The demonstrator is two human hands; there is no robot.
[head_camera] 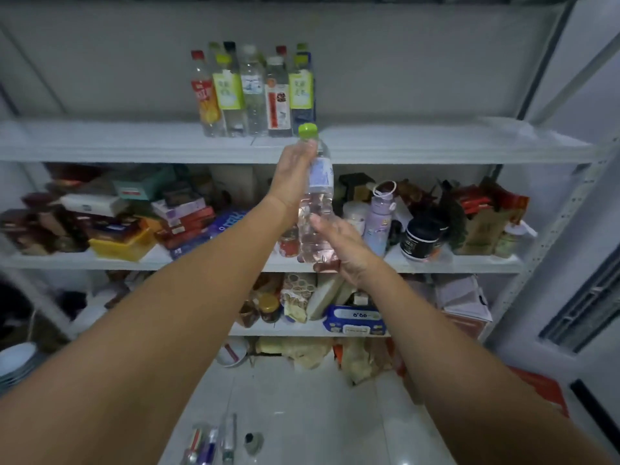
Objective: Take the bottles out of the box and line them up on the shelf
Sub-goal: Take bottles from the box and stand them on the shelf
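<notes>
White metal shelving (553, 226) fills the view. Its top shelf (100, 142) runs across at 12 o'clock w/ a row of bottles (252, 92) standing upright, touching side by side, a 2nd rank behind them. At the row's 9 o'clock end is a red-cap bottle (205, 95), at its 3 o'clock end a green-label bottle (301, 92).

You hold the green-cap bottle (317, 203) roughly upright in the air at frame centre, in front of the shelves, not resting on any. Its cap (308, 130) overlaps the top shelf's front edge, just at 5 o'clock of the green-label bottle. Your L hand (293, 172) grips the neck & shoulder, fingers (311, 146) curled round just under the cap. Your R hand (345, 253) cups the base, thumb up the side, fingers wrapped underneath.

Mid shelf (469, 263) behind: yellow tub (120, 245) at 9 o'clock, lilac flask (380, 216) & black jar (424, 238) at 3 o'clock. Floor (302, 397) at 6 o'clock has small tools (214, 444), too blurred to ID.
</notes>
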